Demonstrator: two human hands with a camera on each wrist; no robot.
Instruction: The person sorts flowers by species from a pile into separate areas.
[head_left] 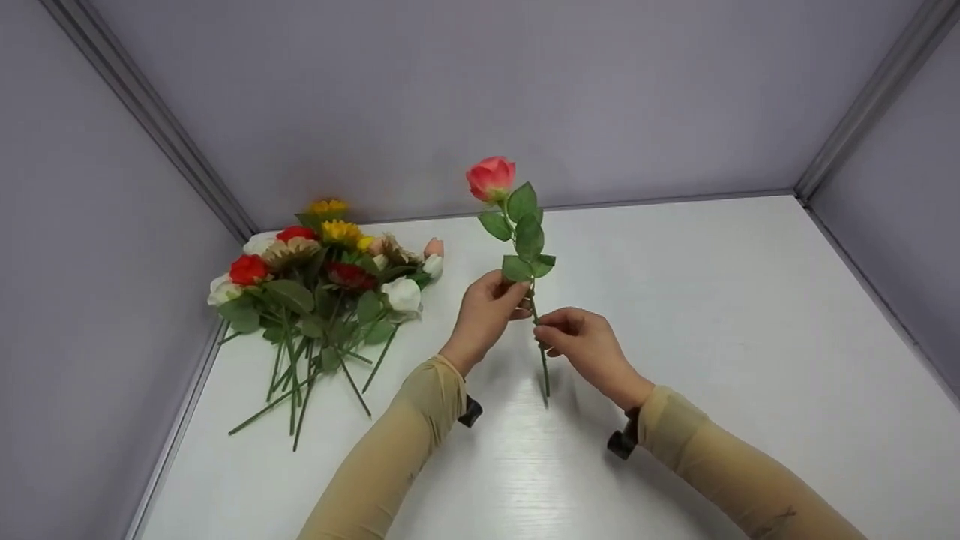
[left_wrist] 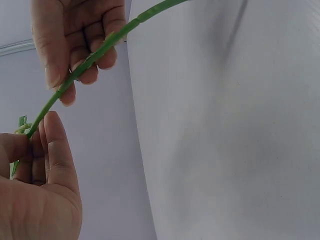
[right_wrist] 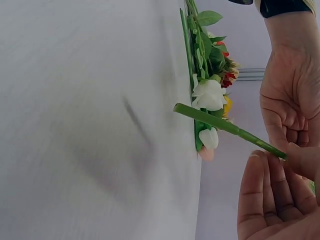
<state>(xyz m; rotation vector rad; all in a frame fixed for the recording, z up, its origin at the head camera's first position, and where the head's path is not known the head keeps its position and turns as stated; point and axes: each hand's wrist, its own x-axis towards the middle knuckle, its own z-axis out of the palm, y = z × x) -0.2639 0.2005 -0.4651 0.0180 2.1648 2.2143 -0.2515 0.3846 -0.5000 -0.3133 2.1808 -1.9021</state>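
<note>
A pink rose point(head_left: 491, 180) with green leaves stands nearly upright between both hands above the white table. My left hand point(head_left: 486, 311) pinches its stem just below the lowest leaves. Lower on the same stem, my right hand point(head_left: 583, 341) pinches it between thumb and fingers. The stem's bare lower end point(right_wrist: 205, 117) sticks out past the right hand, off the tabletop, in the right wrist view. Seen from the left wrist, the green stem point(left_wrist: 100, 52) runs slantwise through both hands; the bloom is outside that view.
A heap of artificial flowers point(head_left: 322, 285), red, white, yellow and peach, lies at the table's left, stems pointing toward the front. Grey panels point(head_left: 480, 90) enclose the white table point(head_left: 712, 300) at the back and sides.
</note>
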